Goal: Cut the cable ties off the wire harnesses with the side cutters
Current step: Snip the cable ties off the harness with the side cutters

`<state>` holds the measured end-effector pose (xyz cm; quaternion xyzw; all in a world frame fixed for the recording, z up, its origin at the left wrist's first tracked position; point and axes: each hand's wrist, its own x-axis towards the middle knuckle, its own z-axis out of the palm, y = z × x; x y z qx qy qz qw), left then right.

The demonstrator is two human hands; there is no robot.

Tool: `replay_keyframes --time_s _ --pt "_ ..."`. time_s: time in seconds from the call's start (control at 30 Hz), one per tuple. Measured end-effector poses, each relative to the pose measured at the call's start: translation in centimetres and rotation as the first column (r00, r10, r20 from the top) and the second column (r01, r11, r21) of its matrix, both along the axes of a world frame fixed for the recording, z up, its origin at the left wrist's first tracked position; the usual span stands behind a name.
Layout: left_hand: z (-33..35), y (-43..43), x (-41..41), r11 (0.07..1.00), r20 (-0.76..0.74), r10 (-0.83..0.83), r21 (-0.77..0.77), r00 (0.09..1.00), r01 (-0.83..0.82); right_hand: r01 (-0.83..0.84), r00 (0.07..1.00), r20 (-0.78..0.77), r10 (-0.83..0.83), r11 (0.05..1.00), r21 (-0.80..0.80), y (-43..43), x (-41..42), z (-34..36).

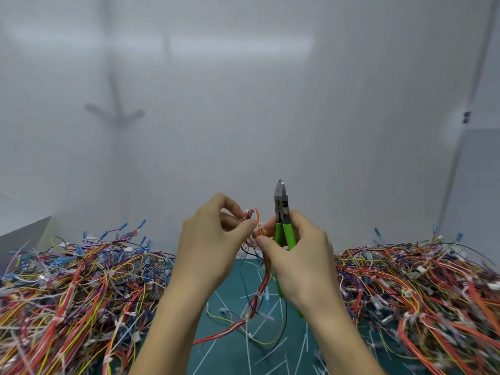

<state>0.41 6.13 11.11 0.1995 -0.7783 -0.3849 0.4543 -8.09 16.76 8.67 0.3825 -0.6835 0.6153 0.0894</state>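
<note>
A thin harness (258, 290) of red, yellow and white wires hangs from between both hands down to the green mat (230, 345). My left hand (208, 247) pinches its top end by a small white connector. A white cable tie (259, 226) wraps the wires just below that. My right hand (300, 258) grips the green-handled side cutters (282, 217), jaws closed and pointing up, while its thumb and forefinger also pinch the wires below the tie. More white ties sit lower on the harness.
Large tangled heaps of multicoloured wire harnesses lie to the left (73, 288) and right (422, 288). Several cut white tie pieces (276, 347) litter the mat between them. A white wall stands close behind.
</note>
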Motion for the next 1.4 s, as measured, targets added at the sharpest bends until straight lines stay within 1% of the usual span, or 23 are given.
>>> replay_keyframes --time_s 0.1,0.17,0.27,0.4,0.53,0.57,0.63,0.67,0.7,0.73,0.77,0.8,0.87,0.93,1.03,1.1,1.17,1.3,1.4 --pt "0.1 0.1 0.2 0.991 -0.018 -0.111 0.068 0.994 0.112 -0.013 1.0 -0.014 0.013 1.0 0.019 0.1 0.0 0.0" --pt "0.1 0.0 0.2 0.989 0.013 -0.13 0.066 0.991 0.129 -0.021 1.0 -0.023 0.022 1.0 0.019 0.0 0.1 -0.1" --pt "0.0 0.0 0.2 0.997 0.069 -0.078 0.024 0.995 0.076 -0.027 0.999 -0.033 0.027 1.0 0.011 0.0 0.2 -0.1" --pt "0.2 0.1 0.4 1.0 0.094 -0.02 -0.001 0.995 0.02 -0.028 0.999 -0.036 0.028 1.0 0.014 0.0 0.2 -0.2" --pt "0.2 0.6 0.3 0.997 0.115 0.072 -0.012 0.991 -0.071 -0.014 0.999 -0.052 0.016 1.0 0.026 -0.3 0.4 -0.3" --pt "0.2 0.9 0.2 0.994 0.131 0.109 -0.041 0.985 -0.105 -0.006 0.998 -0.055 0.007 1.0 0.027 -0.4 0.5 -0.4" --pt "0.1 1.3 0.0 0.971 0.185 0.214 -0.152 0.959 -0.187 0.008 0.999 -0.045 -0.007 1.0 0.024 -0.5 0.7 -0.5" --pt "0.0 1.4 -0.1 0.962 0.21 0.237 -0.19 0.949 -0.198 0.012 0.999 -0.035 -0.011 1.0 0.021 -0.5 0.7 -0.6" --pt "-0.1 1.3 -0.2 0.966 0.235 0.218 -0.194 0.947 -0.174 0.013 1.0 -0.029 -0.013 1.0 0.019 -0.5 0.8 -0.6" --pt "-0.3 1.2 -0.3 0.979 0.25 0.162 -0.16 0.955 -0.124 0.015 1.0 -0.027 -0.014 1.0 0.02 -0.5 0.7 -0.6" --pt "-0.4 0.9 -0.5 0.993 0.24 0.089 -0.094 0.967 -0.068 0.014 1.0 -0.028 -0.014 1.0 0.019 -0.4 0.7 -0.5" --pt "-0.5 0.8 -0.6 1.0 0.198 0.014 -0.007 0.98 -0.013 0.012 1.0 -0.027 -0.011 1.0 0.014 -0.3 0.7 -0.4" --pt "-0.6 0.7 -0.7 0.975 0.048 -0.12 0.191 0.992 0.109 0.002 1.0 -0.02 -0.002 1.0 -0.005 -0.2 0.6 -0.3" --pt "-0.6 0.6 -0.6 0.904 -0.105 -0.207 0.359 0.973 0.232 -0.004 1.0 -0.029 0.004 1.0 -0.018 -0.1 0.5 -0.1" --pt "-0.4 0.3 -0.5 0.801 -0.273 -0.227 0.494 0.935 0.339 -0.017 0.998 -0.056 0.016 1.0 -0.011 0.1 0.4 0.1" --pt "-0.2 0.0 -0.3 0.765 -0.338 -0.222 0.521 0.914 0.379 -0.034 0.998 -0.059 0.035 0.999 0.015 0.3 0.4 0.3" --pt "0.0 -0.1 0.0 0.758 -0.372 -0.219 0.516 0.902 0.397 -0.028 0.994 -0.101 0.036 0.996 0.084 0.5 0.2 0.5" --pt "0.0 -0.1 -0.1 0.772 -0.407 -0.203 0.492 0.891 0.401 -0.001 0.979 -0.193 0.061 0.956 0.295 0.6 0.0 0.4" --pt "-0.1 0.0 -0.2 0.801 -0.397 -0.196 0.463 0.897 0.38 0.011 0.973 -0.219 0.066 0.943 0.333 0.5 0.1 0.3"
